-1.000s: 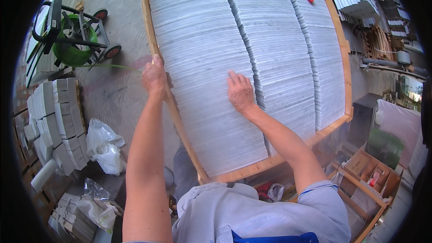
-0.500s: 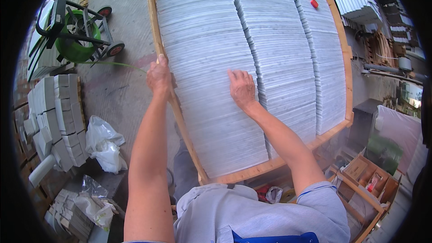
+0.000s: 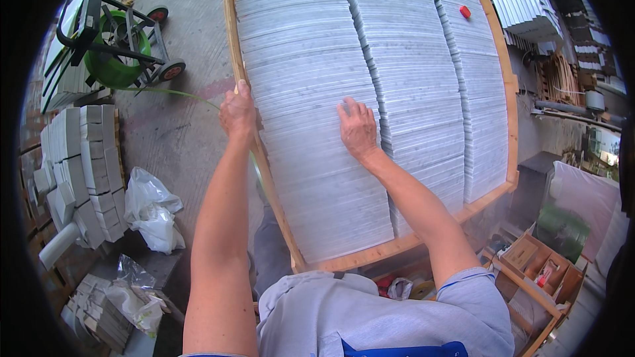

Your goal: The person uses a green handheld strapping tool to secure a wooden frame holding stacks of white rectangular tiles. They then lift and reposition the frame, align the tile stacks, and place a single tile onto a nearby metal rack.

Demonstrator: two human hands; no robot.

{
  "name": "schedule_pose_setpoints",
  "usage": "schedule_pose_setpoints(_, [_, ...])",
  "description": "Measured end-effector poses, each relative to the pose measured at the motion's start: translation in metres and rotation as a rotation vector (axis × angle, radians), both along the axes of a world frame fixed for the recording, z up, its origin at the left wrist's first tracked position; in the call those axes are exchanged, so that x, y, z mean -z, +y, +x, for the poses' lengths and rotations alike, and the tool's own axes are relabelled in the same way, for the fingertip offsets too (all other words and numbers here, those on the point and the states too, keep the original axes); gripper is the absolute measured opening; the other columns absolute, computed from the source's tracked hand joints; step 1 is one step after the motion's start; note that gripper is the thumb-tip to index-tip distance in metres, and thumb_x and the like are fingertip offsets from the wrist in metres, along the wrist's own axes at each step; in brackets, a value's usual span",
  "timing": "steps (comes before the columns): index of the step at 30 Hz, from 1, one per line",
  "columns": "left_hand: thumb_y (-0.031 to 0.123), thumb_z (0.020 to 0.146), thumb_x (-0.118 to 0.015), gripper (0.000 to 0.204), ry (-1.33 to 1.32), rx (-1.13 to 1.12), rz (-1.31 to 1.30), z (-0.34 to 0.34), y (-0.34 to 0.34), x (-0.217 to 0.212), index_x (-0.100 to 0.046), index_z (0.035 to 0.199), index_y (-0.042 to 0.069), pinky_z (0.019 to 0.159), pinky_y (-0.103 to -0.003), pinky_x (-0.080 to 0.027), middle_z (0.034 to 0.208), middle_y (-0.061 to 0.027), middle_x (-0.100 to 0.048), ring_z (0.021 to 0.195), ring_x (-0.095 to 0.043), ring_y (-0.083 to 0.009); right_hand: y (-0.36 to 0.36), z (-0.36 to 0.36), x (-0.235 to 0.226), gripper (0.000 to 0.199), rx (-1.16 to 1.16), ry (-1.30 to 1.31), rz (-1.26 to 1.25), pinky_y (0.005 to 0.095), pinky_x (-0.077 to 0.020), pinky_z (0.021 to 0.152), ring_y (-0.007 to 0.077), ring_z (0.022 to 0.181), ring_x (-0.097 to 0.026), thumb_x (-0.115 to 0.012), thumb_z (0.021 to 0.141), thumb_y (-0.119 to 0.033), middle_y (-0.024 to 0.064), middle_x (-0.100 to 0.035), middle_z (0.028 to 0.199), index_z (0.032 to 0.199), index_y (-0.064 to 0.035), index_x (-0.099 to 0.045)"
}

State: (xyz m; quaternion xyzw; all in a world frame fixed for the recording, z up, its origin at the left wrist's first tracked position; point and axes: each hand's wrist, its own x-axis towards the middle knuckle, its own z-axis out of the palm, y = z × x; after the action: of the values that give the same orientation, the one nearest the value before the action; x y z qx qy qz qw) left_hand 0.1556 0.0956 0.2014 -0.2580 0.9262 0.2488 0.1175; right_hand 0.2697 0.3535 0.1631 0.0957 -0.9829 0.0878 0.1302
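Rows of thin white-grey stone slabs (image 3: 317,172) stand on edge, packed side by side within a wooden frame. My left hand (image 3: 238,111) is closed around the frame's left wooden rail (image 3: 233,33), about midway along it. A green strap (image 3: 173,94) runs from the wheeled strap cart (image 3: 114,53) to my left hand, and a piece of it shows below that hand beside the rail. My right hand (image 3: 359,129) lies over the left row of slabs, fingers lightly bent and thumb apart. Nothing plainly shows in it, though its palm is hidden.
A small red object (image 3: 465,12) lies on the right row. Stacked pale blocks (image 3: 79,165) and white plastic bags (image 3: 152,211) are at the left. More slabs (image 3: 526,3) stand at the far right. A wooden compartment box (image 3: 542,271) sits at the lower right.
The view has shifted slightly. My left hand keeps its hold on the rail, and a piece of green strap now shows below it. My right hand has barely moved over the slabs.
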Motion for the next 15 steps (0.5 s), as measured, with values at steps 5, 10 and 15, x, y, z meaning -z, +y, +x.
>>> schedule_pose_setpoints(5, [0.056, 0.095, -0.038, 0.065, -0.007, 0.005, -0.004, -0.001, -0.001, 0.002, -0.064, 0.110, -0.002, 0.092, -0.049, -0.048, 0.105, -0.0271, -0.068, 0.103, -0.064, -0.0435, 0.000, -0.004, 0.003, 0.027, -0.028, -0.051, -0.019, 0.0391, -0.0456, 0.083, 0.0272, 0.104, -0.057, -0.059, 0.081, -0.005, 0.0136, -0.060, 0.124, 0.107, 0.0005, -0.066])
schedule_pose_setpoints(10, [0.056, 0.095, -0.038, 0.065, 0.012, 0.021, -0.028, -0.001, 0.000, 0.001, -0.065, 0.108, -0.002, 0.092, -0.049, -0.048, 0.104, -0.0274, -0.067, 0.102, -0.064, -0.0434, -0.001, -0.008, 0.005, 0.030, -0.024, -0.041, -0.031, 0.0389, -0.0455, 0.084, 0.0275, 0.104, -0.058, -0.059, 0.080, -0.004, 0.0118, -0.062, 0.119, 0.109, -0.0001, -0.065])
schedule_pose_setpoints(15, [0.056, 0.095, -0.038, 0.065, 0.023, -0.001, 0.005, 0.001, 0.001, -0.002, -0.066, 0.106, -0.002, 0.091, -0.049, -0.048, 0.103, -0.0275, -0.068, 0.101, -0.064, -0.0431, -0.003, -0.016, 0.004, 0.035, 0.013, -0.040, -0.042, 0.0393, -0.0453, 0.082, 0.0267, 0.101, -0.057, -0.058, 0.080, -0.004, 0.0093, -0.062, 0.113, 0.115, -0.0022, -0.063])
